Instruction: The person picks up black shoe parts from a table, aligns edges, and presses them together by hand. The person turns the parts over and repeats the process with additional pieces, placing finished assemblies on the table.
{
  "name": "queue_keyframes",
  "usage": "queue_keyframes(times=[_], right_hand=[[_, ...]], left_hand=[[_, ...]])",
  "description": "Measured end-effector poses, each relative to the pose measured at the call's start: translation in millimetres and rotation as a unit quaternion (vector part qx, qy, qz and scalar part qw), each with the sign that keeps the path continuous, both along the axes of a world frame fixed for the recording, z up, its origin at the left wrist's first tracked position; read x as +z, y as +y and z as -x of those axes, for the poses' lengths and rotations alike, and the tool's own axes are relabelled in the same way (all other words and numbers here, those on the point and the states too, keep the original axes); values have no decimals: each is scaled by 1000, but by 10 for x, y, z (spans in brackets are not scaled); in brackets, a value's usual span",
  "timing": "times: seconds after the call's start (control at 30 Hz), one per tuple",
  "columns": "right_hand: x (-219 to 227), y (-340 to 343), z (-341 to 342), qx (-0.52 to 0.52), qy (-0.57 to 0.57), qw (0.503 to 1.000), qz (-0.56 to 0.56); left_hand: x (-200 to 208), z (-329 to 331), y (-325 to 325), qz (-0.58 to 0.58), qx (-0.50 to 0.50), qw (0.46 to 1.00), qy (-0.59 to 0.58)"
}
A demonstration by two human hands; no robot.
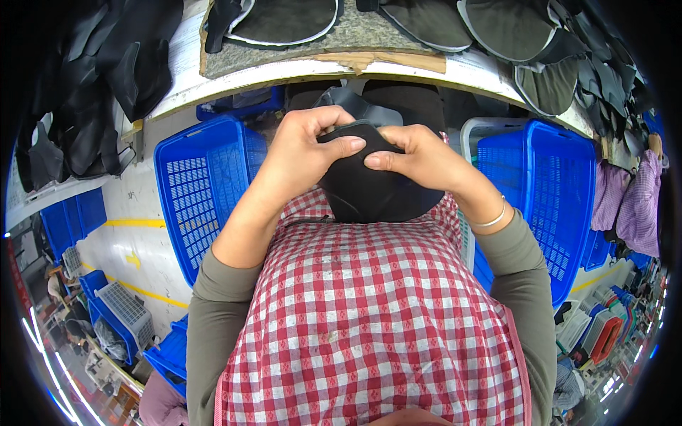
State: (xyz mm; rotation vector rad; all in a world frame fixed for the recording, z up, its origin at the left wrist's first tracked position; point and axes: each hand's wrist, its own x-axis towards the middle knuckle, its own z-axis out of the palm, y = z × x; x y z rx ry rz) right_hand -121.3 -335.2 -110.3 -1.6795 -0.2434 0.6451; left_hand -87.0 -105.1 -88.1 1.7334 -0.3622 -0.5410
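Note:
Both of my hands grip a black shoe upper (376,188) in front of the red-and-white checked apron. My left hand (302,145) pinches its top edge, with the thumb pressed on the near face and the fingers curled behind. Close beside it, my right hand (423,160) holds the same edge, thumb also on the near face. The two thumbs point toward each other, a little apart. The upper's lower end hangs against my lap. Just beyond the hands is a dark grey, shiny piece (362,106); whether it joins the upper I cannot tell.
A worktable edge (398,65) runs across beyond my hands, with white-edged dark uppers (284,20) on it. Black pieces (135,71) are heaped at the left. Blue baskets stand left (192,192) and right (561,206). Another person's purple checked sleeve (639,202) shows far right.

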Motion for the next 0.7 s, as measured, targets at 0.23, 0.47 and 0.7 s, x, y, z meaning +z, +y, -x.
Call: queue_keyframes(times=[0.23,0.47,0.7], right_hand=[[-212,-53,230,-85,-432,850,290],[581,-382,178,-143,-188,967,-93],[311,-69,-449,-48,-274,959,-48]], left_hand=[[-164,167,30,-39,102,994,-3],[65,-451,856,189,118,972,-75],[-895,-2120,888,572,-519,632,-67]])
